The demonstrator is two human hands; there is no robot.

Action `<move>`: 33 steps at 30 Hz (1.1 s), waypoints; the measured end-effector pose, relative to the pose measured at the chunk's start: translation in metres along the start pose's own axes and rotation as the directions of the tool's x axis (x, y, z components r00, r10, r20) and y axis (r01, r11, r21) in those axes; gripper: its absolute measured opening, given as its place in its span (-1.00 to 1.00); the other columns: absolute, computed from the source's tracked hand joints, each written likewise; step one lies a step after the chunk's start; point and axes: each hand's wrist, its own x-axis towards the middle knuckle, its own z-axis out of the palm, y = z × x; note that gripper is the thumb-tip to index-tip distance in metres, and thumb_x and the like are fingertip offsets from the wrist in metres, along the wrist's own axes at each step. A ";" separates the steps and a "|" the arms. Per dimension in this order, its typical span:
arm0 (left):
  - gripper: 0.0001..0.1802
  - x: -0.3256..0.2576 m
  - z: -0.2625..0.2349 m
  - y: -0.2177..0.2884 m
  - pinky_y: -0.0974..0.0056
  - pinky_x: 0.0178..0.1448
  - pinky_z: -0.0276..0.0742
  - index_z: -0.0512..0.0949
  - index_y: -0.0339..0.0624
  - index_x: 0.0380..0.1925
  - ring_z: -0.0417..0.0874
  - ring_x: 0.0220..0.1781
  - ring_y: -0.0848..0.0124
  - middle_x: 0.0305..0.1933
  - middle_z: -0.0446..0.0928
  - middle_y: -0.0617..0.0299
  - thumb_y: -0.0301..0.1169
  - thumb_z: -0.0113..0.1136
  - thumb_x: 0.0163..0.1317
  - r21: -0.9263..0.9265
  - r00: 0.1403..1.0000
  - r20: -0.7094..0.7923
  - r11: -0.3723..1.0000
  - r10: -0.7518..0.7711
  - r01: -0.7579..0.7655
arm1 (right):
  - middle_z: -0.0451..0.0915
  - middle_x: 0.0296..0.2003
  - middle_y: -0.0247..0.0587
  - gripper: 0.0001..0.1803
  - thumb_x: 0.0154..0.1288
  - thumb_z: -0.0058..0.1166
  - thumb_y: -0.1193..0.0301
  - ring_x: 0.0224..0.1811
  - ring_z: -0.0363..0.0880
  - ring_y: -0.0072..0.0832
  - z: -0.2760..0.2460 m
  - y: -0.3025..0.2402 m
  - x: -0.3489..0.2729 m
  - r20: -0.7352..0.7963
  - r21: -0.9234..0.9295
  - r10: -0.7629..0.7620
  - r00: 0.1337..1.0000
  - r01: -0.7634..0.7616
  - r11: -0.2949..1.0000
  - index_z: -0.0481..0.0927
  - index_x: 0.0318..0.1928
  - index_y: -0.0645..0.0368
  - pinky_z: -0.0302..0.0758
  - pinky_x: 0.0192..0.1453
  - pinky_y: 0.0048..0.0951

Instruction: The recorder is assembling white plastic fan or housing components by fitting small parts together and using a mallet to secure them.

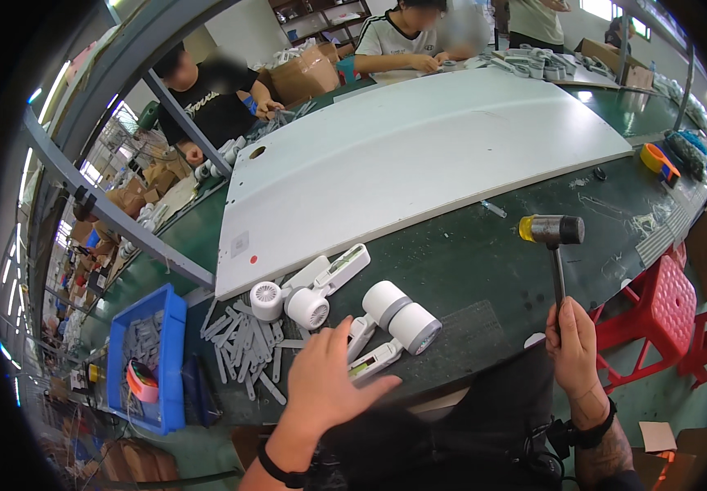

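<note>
Hammer sits head-up in our right hand, fingers clenched round it, near the green table edge. Our left hand, fingers spread loose, is by the nearer white gadget; contact unclear.

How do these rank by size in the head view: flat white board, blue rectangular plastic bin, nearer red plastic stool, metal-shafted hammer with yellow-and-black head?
1. Flat white board
2. Blue bin and nearer red stool: too alike to rank
3. Hammer
</note>
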 end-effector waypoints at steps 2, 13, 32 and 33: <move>0.05 -0.001 0.006 0.005 -0.06 0.33 0.66 0.46 -0.42 0.52 0.75 0.19 -0.16 0.21 0.67 -0.18 0.07 0.67 0.25 0.019 0.986 0.109 0.992 -0.126 0.125 | 0.34 -0.50 -0.57 -0.55 0.94 -0.17 0.13 -0.49 0.21 -0.79 0.002 0.002 0.000 0.002 0.042 0.015 1.000 -0.015 0.999 0.52 -0.16 0.13 0.18 -0.42 -0.61; 0.18 0.014 -0.035 0.005 0.14 0.06 0.60 0.27 -0.45 0.69 0.59 0.03 0.21 0.18 0.61 -0.05 0.49 0.05 0.59 -0.733 0.983 0.077 -0.658 0.168 0.170 | 0.30 -0.51 -0.60 -0.56 0.95 -0.17 0.10 -0.53 0.17 -0.81 -0.016 0.027 0.000 -0.048 0.067 0.011 0.999 -0.008 0.998 0.51 -0.15 0.09 0.11 -0.45 -0.62; -0.30 0.018 -0.029 0.029 0.13 0.22 0.69 0.48 -0.29 0.50 0.73 0.11 0.31 0.17 0.68 0.09 0.11 0.18 0.75 -0.970 0.947 0.027 0.220 -0.322 0.103 | 0.31 -0.49 -0.58 -0.58 0.95 -0.15 0.12 -0.52 0.14 -0.82 -0.011 0.030 0.003 -0.009 0.096 0.007 1.000 -0.007 0.995 0.49 -0.14 0.11 0.10 -0.45 -0.63; -0.30 0.017 -0.025 0.029 0.13 0.22 0.69 0.48 -0.29 0.50 0.73 0.11 0.31 0.17 0.68 0.09 0.11 0.18 0.75 -0.972 0.946 0.028 0.214 -0.322 0.102 | 0.31 -0.49 -0.58 -0.59 0.94 -0.13 0.14 -0.51 0.16 -0.82 -0.012 0.029 0.003 0.002 0.088 -0.001 1.000 0.001 0.996 0.49 -0.15 0.11 0.11 -0.44 -0.63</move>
